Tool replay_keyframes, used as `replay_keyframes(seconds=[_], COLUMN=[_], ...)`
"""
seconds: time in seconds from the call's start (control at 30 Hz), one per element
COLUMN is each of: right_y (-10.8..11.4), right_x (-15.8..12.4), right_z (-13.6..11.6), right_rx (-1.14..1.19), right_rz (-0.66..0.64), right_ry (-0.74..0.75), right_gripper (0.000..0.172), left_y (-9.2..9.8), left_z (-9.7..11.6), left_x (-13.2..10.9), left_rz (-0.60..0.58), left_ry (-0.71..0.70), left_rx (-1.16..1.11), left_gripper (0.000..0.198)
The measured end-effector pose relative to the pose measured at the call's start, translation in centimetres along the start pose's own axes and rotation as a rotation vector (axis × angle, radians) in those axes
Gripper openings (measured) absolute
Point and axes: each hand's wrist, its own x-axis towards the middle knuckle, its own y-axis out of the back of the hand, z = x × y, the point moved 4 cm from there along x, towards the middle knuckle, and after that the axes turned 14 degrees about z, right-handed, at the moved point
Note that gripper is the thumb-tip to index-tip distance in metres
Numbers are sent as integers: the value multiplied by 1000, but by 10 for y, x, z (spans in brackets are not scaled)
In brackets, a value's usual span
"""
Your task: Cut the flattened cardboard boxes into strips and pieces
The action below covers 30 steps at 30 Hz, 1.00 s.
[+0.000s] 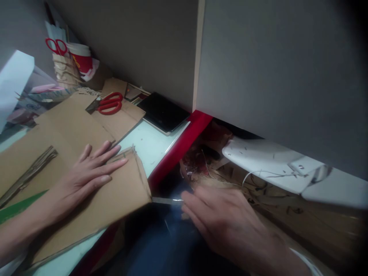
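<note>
My left hand (pixel 92 172) lies flat with fingers spread, pressing on a folded piece of brown cardboard (pixel 123 195) at the table's edge. Off that edge, my right hand (pixel 221 218) is closed in a pinch on a thin, flat, shiny strip (pixel 166 200). The strip looks like a narrow blade, and its far end meets the cardboard's right corner. I cannot tell whether that end passes under or into the cardboard. Beyond my left hand, red-handled scissors (pixel 110 103) rest on a larger cardboard sheet (pixel 69 122).
A dark flat tablet-like object (pixel 163 112) lies near the grey partition. Behind at left stand a red and white paper cup (pixel 82 59) and a holder (pixel 65 71) with more scissors. A dark stick-like strip (pixel 28 174) lies on the cardboard; a white panel (pixel 264 163) with cords is at right.
</note>
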Motion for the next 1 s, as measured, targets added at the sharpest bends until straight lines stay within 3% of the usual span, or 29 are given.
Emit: replay_keyframes(seconds=[0.33,0.6,0.67,0.8,0.9,1.0], right_y=[8,-2,-11,-28,-28,-26], right_x=[-13,-12,-15,-17,-11,-7], right_z=[20,17,18,12,9,12], right_rx=[90,182,307,565,650,656], right_rz=[-11,136,93,-178,-224,-218], right_ry=[-118,-194,-298,-499,-598,-641], right_gripper=[15,19,19,15,17,19], left_y=[-3,1,6,21,23,22], left_z=[-5,-5,-1,16,18,3], left_x=[-3,-4,-3,6,16,18], left_rz=[60,-37,-21,82,-12,-174], left_ry=[-34,-54,-70,-38,119,264], left_rx=[-43,18,41,60,-18,-27], left_gripper=[50,58,58,38,38,48])
